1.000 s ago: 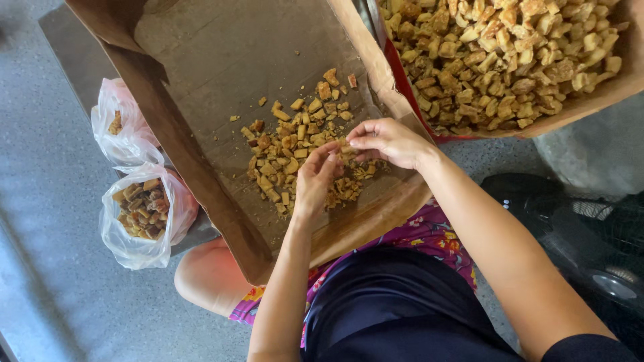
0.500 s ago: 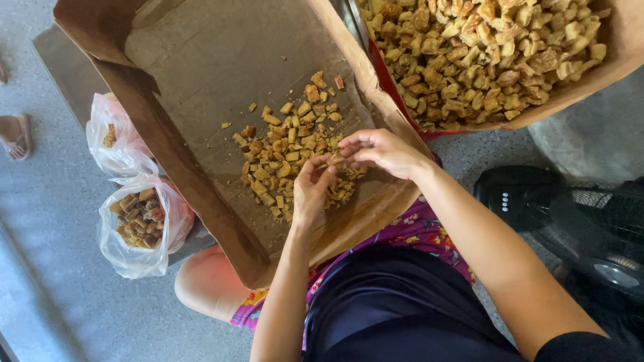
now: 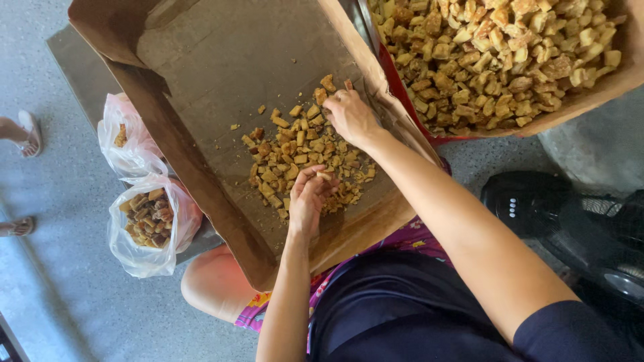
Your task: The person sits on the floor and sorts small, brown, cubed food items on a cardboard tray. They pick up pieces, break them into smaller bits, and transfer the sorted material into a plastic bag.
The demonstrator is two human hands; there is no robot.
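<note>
A shallow cardboard box (image 3: 221, 60) rests on my lap and holds a small pile of golden-brown fried chunks (image 3: 298, 154). My left hand (image 3: 310, 200) hovers at the near edge of the pile with its fingers curled around one small pale piece. At the far right of the pile my right hand (image 3: 350, 115) lies palm down, fingertips pinching at the chunks by the box wall. Whether it holds a piece is hidden by the fingers.
A second cardboard box (image 3: 510, 53) at the upper right is heaped with several similar chunks. Two plastic bags (image 3: 151, 224) with darker pieces sit on the grey floor at the left. A black fan (image 3: 570, 228) lies at the right. Another person's sandalled feet (image 3: 27, 134) show at the left edge.
My right hand has moved away from my left hand up to the far right of the pile. My left hand stays at the pile's near edge. The view has shifted.
</note>
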